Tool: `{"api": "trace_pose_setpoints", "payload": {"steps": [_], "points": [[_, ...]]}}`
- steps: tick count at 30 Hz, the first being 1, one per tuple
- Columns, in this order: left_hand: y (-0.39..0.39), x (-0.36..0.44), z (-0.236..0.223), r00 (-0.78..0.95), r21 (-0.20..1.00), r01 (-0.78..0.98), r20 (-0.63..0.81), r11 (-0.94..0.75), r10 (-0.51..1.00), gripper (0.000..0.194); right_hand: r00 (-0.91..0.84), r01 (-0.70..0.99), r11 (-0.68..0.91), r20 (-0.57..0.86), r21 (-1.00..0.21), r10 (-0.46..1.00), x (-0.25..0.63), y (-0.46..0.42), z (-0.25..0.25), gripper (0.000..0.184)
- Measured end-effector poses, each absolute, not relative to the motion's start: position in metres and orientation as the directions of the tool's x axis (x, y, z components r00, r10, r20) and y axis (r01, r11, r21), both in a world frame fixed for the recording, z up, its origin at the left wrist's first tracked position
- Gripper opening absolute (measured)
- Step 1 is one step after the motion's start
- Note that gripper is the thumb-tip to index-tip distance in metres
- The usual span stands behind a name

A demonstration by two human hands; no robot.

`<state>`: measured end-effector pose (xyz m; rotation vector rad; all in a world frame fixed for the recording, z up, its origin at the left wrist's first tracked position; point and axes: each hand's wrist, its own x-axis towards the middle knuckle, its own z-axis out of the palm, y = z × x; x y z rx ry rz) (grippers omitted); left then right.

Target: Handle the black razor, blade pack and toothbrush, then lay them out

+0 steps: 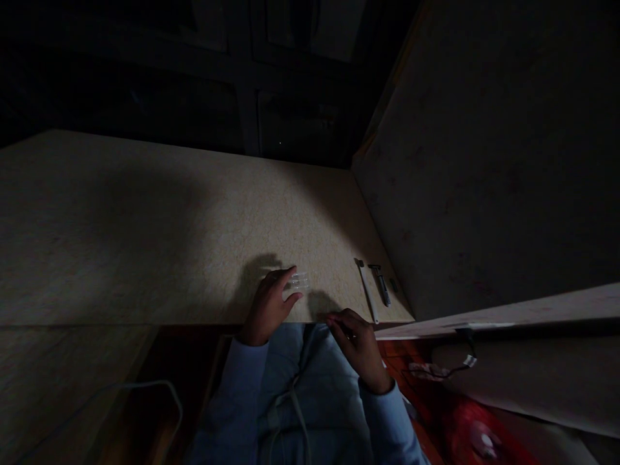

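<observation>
A small clear plastic piece with ridges or compartments is near the front edge of the table. Around its left side is my left hand, thumb and index finger spread apart. The fingertips come close to the piece; whether they touch it is hard to see. My right hand is at the table's front edge, thumb and fingers pinched together. Anything in that pinch is too small and dark to make out. To the right of it lie a white toothbrush and a grey razor.
A small dark object lies beside the razor, close to the wall. The pale table reaches back to a dark window. A pale cable hangs at the lower left. A red bag is at the lower right.
</observation>
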<state>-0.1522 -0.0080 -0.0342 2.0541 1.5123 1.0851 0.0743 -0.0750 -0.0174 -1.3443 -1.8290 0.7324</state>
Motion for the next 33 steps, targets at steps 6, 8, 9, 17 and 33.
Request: {"api": "trace_pose_setpoints", "payload": {"steps": [6,8,9,17,33], "points": [[-0.01,-0.147,-0.031,0.133,0.688,0.641,0.338,-0.341,0.932,0.057,-0.196,0.511,0.304,0.235,-0.804,0.952,0.071,-0.074,-0.015,0.02],[-0.011,-0.145,-0.029,0.141,0.691,0.639,0.328,-0.339,0.934,0.057,-0.206,0.507,0.312,0.238,-0.803,0.949,0.07,-0.074,-0.015,0.02],[-0.012,-0.144,-0.029,0.151,0.691,0.635,0.328,-0.346,0.933,0.057,-0.211,0.504,0.314,0.238,-0.804,0.948,0.069,-0.074,-0.015,0.02],[-0.016,-0.129,-0.027,0.196,0.692,0.586,0.384,-0.422,0.902,0.059,-0.022,0.425,0.193,0.203,-0.884,0.979,0.061,-0.068,-0.018,0.03],[-0.023,-0.095,-0.027,0.227,0.69,0.481,0.498,-0.541,0.837,0.06,0.124,0.497,0.097,0.181,-0.863,0.976,0.051,-0.04,-0.015,0.049]]}}
